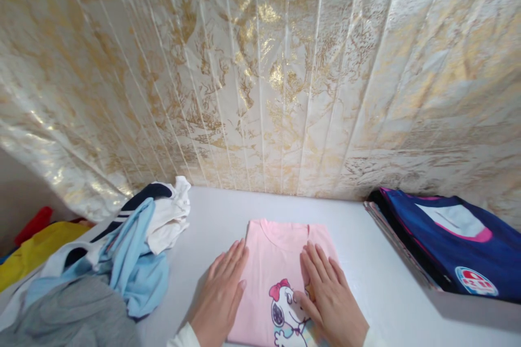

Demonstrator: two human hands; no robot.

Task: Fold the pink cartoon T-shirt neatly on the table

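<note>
A pink T-shirt (260, 271), folded into a rectangle, lies on the white table in front of me, its neckline at the far end. A cartoon dog with a red bow is printed on its front. My left hand (222, 293) is at the shirt's left edge, fingers stretched out and pointing away from me. My right hand (329, 293) rests flat on the shirt's right part and covers some of the print. Neither hand grips anything. The shirt's near edge runs down to the bottom of the view.
On the left is a loose heap of clothes (138, 265) in light blue, white, navy and grey, with a yellow garment (40, 249) beyond it. A stack of folded clothes (443, 244), navy on top, sits at the right. Behind the white table (228, 203) hangs a gold-patterned curtain (260, 76).
</note>
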